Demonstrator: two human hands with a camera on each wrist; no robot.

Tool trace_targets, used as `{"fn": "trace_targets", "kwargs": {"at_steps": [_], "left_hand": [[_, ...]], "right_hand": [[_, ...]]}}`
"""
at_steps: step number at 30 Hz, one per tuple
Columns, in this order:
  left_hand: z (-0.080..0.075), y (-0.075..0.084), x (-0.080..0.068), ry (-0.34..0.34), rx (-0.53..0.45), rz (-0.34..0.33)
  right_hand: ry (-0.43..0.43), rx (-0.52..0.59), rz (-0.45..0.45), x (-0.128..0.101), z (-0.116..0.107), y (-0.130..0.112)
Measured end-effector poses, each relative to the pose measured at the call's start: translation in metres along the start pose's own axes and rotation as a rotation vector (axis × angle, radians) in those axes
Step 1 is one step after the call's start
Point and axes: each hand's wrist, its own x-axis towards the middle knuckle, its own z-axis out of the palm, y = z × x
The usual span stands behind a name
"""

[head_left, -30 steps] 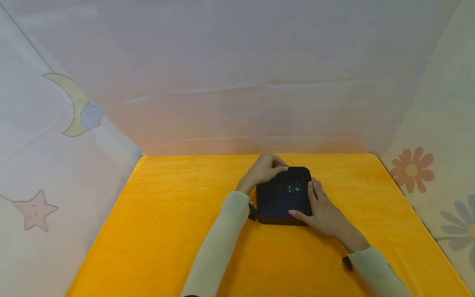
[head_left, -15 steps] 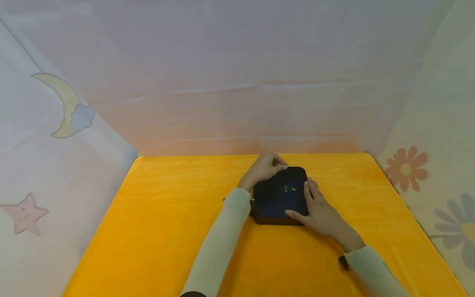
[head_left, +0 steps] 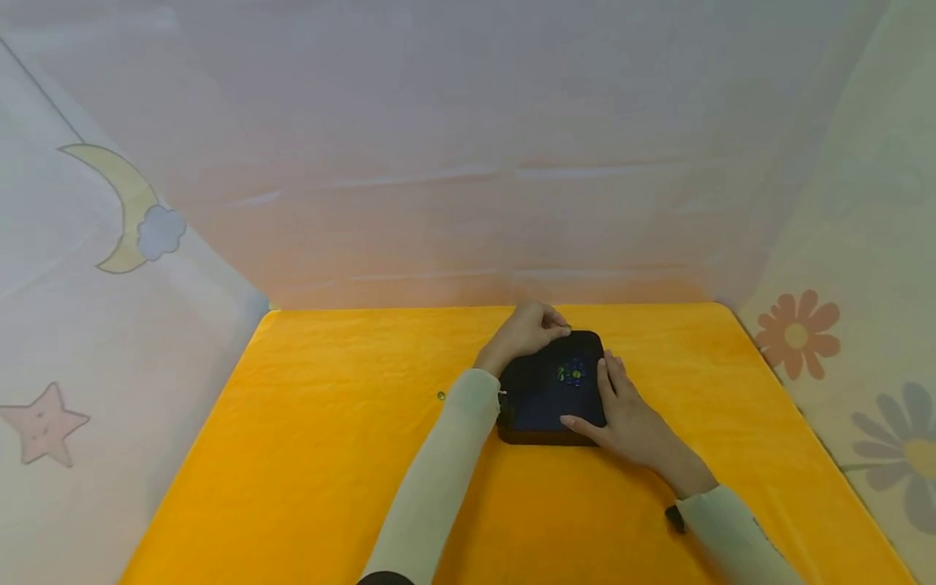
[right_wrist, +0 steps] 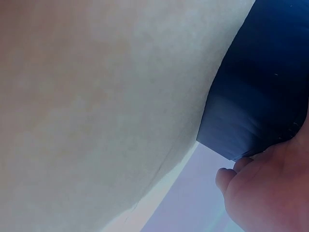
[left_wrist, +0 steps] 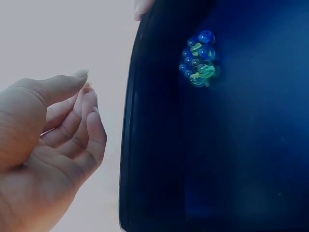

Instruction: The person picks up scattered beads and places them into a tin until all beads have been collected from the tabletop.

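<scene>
A dark square tray (head_left: 537, 406) lies on the yellow cloth, with a small cluster of blue and green marbles (head_left: 571, 373) (left_wrist: 198, 63) inside it toward the far side. My left hand (head_left: 528, 331) (left_wrist: 72, 116) hovers at the tray's far left corner. Its fingers are curled with the tips against the thumb, and nothing shows between them. My right hand (head_left: 621, 410) rests on the tray's near right corner, with the fingers straight along the right rim and the thumb across the near edge. The right wrist view shows only the tray's outer wall (right_wrist: 251, 111).
The yellow cloth (head_left: 329, 455) covers the whole table. One small green marble (head_left: 441, 396) lies loose on it, left of my left sleeve. Pale fabric walls printed with a moon, stars and flowers enclose the table at the back and on both sides.
Both hands keep their places at the tray. Only the view has shifted slightly.
</scene>
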Motion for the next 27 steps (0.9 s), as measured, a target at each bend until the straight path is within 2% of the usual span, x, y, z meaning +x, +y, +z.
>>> {"fn": "trace_targets", "kwargs": {"at_steps": [11, 27], "left_hand": [[0.0012, -0.0032, 0.0002, -0.02, -0.005, -0.013], [-0.003, -0.0071, -0.0043, -0.032, -0.047, -0.043]], "right_hand": [[0.006, 0.018, 0.005, -0.0016, 0.005, -0.0029], [0.004, -0.013, 0.005, 0.0006, 0.0021, -0.0041]]}}
